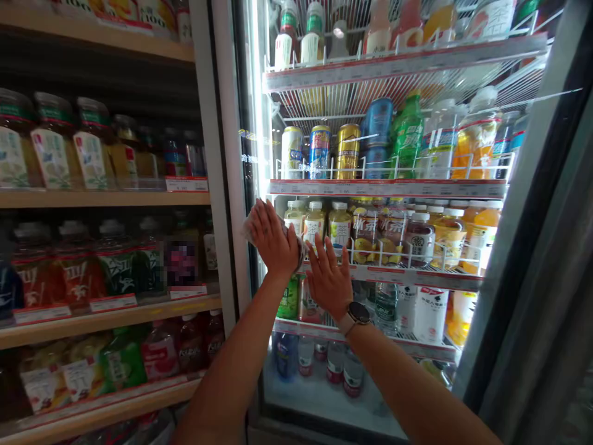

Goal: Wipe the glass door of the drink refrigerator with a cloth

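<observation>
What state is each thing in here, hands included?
glass door: appears closed
light strip: lit
cloth: bunched, under the left hand
left hand: open, pressing the cloth
right hand: open, fingers spread
watch: worn, face dark
gold can: upright

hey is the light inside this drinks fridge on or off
On. The light strip glows white down the left side, and the shelves beside it are brightly lit.

Glass door (319, 405) blocks reach to bottles (340, 224).
</observation>
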Tool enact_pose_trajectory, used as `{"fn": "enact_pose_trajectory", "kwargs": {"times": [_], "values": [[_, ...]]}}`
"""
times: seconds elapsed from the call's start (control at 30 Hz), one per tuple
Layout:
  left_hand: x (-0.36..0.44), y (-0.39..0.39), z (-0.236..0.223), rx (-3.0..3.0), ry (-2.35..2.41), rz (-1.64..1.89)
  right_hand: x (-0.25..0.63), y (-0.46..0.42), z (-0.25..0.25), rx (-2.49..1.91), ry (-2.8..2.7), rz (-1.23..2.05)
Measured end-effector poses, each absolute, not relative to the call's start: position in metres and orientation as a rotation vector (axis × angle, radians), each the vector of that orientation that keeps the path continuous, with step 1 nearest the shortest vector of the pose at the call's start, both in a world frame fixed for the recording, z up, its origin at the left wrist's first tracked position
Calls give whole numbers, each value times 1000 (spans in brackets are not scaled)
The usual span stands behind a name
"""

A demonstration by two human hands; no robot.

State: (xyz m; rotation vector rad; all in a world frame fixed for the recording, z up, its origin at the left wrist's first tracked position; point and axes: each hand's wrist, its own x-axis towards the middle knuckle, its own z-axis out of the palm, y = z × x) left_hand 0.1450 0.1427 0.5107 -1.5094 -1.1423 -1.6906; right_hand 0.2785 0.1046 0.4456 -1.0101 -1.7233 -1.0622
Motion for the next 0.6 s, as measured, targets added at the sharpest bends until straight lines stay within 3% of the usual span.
{"fn": "enact_pose_trajectory", "kwargs": {"times": [0.17,0.6], "values": [[144,135,487,-1536,-1127,-1606,279,105,445,-1009,-1728,-1047],[125,118,327,-1591,-1160,-1331,277,104,445,-1016,-1715,-1047]]}}
